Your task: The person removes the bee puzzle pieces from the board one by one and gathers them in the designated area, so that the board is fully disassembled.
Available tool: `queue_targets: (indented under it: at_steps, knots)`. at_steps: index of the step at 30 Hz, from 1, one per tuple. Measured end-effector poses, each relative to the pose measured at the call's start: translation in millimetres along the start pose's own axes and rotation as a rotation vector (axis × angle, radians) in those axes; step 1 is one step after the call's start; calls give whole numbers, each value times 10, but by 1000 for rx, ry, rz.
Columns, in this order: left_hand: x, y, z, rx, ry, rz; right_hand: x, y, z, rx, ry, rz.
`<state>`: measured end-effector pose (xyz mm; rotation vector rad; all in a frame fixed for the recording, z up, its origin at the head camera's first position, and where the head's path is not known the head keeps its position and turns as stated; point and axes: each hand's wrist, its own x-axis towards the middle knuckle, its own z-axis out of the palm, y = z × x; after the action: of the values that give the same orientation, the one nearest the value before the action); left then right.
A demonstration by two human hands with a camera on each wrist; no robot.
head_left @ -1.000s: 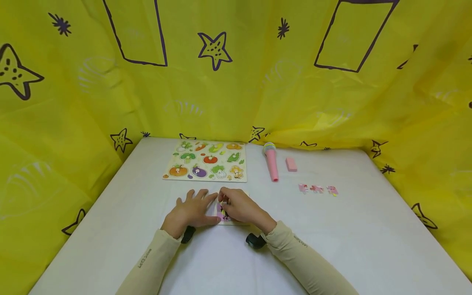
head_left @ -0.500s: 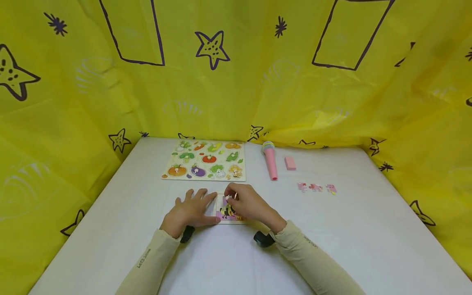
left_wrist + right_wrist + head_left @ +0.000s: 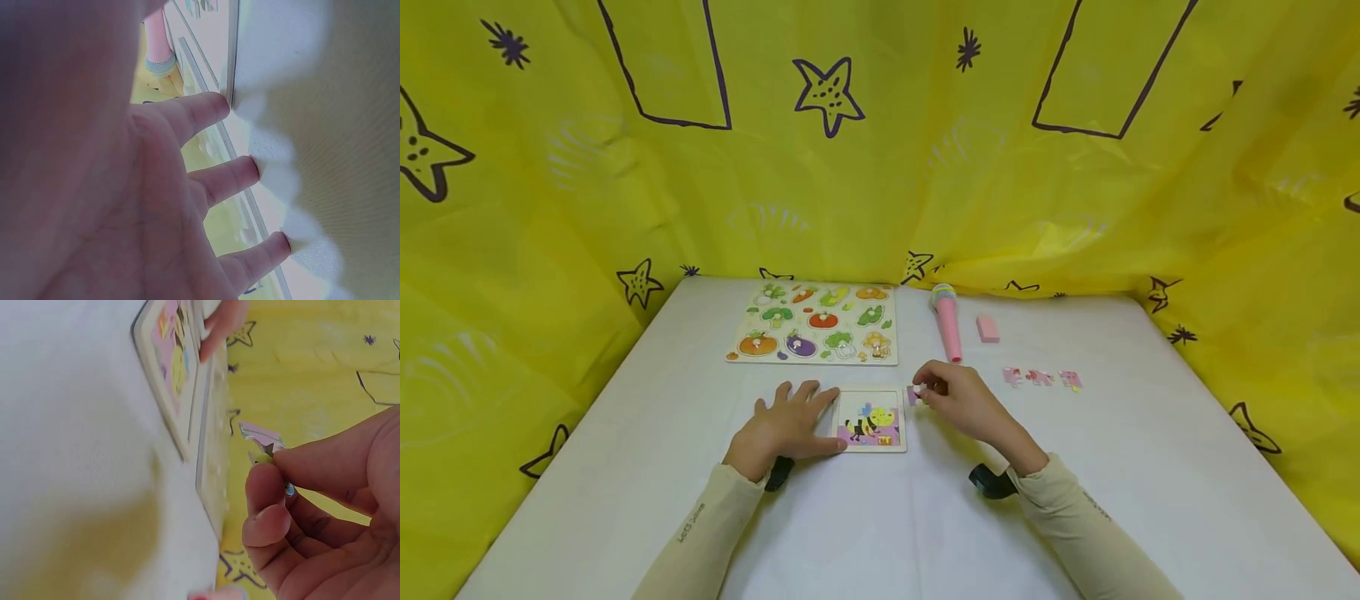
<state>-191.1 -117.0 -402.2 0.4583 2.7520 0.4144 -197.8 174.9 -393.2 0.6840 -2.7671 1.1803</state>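
Note:
A small framed jigsaw puzzle (image 3: 871, 425) lies on the white table, its lower part filled with a bee picture and its upper part bare. Along its left edge rests my left hand (image 3: 788, 425), fingers spread and thumb at the lower left corner; in the left wrist view the fingertips touch the table and frame. Just right of the frame, my right hand (image 3: 962, 402) pinches a pinkish-purple puzzle piece (image 3: 262, 439) between thumb and index finger, raised over the table in the right wrist view. Several of the fingers partly hide that piece.
Behind the frame lies a wooden vegetable peg board (image 3: 812, 325). A pink toy microphone (image 3: 948, 325) and a pink block (image 3: 988, 328) are at the back right. Three joined-looking pink puzzle pieces (image 3: 1040, 377) lie in a row nearer. Yellow curtain (image 3: 880, 167) encloses the table.
My right hand has moved right, off the puzzle frame, carrying a puzzle piece out with it. More of the bee picture shows now. My left hand stays at the frame's left edge.

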Motion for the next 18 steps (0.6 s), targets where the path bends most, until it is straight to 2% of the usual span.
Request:
queue_targets:
  at_steps: [10, 18]
  knots:
    - [-15, -13, 21, -11, 0, -2, -266, 331, -413, -25, 83, 96]
    - [-15, -35, 21, -14, 7, 0, -384, 610, -704, -60, 111, 151]
